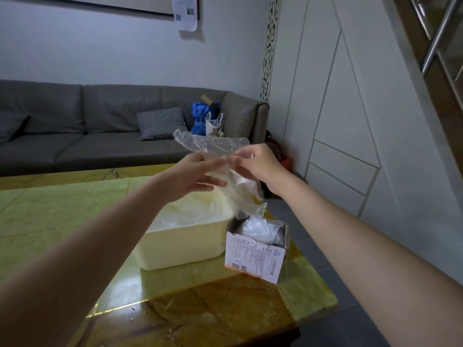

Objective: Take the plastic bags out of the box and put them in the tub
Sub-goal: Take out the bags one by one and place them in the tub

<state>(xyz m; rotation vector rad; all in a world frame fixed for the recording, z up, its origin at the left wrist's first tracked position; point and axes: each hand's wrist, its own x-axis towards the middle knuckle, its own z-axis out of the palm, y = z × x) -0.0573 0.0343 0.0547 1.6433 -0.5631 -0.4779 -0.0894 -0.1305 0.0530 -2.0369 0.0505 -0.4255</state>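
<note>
Midway, by the look of it: the right hand (253, 164) pinches the top of a clear plastic bag (225, 159), fingers curled onto the film, while the left hand (198, 176) lies against it with fingers nearly straight, steadying rather than gripping. The bag hangs raised above the tabletop (62, 209), its tail trailing down toward the box (258, 249) at about five o'clock from the hands. At seven o'clock from them sits the cream tub (180, 244), touching or just beside the box, and already heaped with pale film (so a good share seems moved). More bags (258, 229) still bulge from the box's torn top, so work remains. The held bag looks thin, crinkled and limp, translucent enough to show the fingers behind it.
</note>
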